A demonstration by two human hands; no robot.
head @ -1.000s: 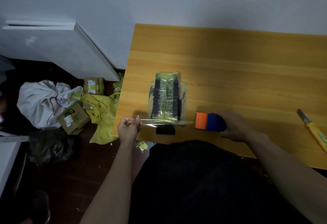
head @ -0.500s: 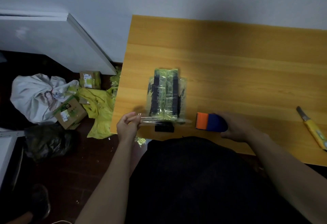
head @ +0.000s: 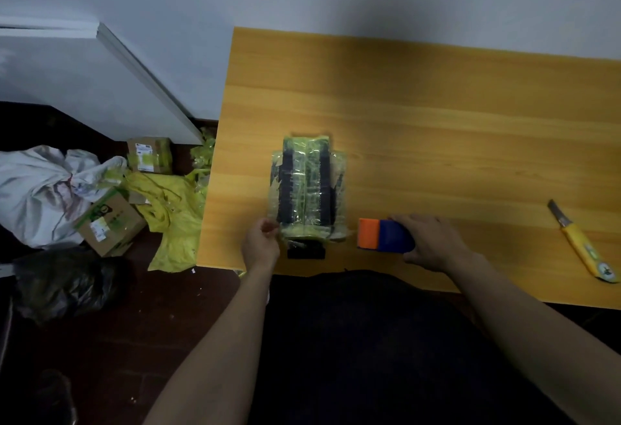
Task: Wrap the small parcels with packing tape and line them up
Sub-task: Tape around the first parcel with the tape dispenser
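Note:
A bundle of small parcels (head: 307, 186), green and black under clear tape, lies on the wooden table (head: 437, 129) near its left front corner. A small black parcel (head: 305, 251) sits at the bundle's near end. My left hand (head: 260, 244) pinches the end of a clear tape strip at the bundle's near left corner. My right hand (head: 433, 243) grips the blue and orange tape dispenser (head: 383, 234) on the table just right of the bundle. The strip runs across the bundle's near end and is hard to see.
A yellow utility knife (head: 584, 244) lies near the table's right front edge. On the dark floor to the left are cardboard boxes (head: 107, 219), yellow bags (head: 174, 209), a white sack (head: 37, 189) and a black bag (head: 64, 287). A white board (head: 80, 75) leans on the wall.
My left hand has moved right to the bundle's near left corner, shortening the stretched tape strip. The camera view has shifted slightly. My right hand has stayed on the dispenser.

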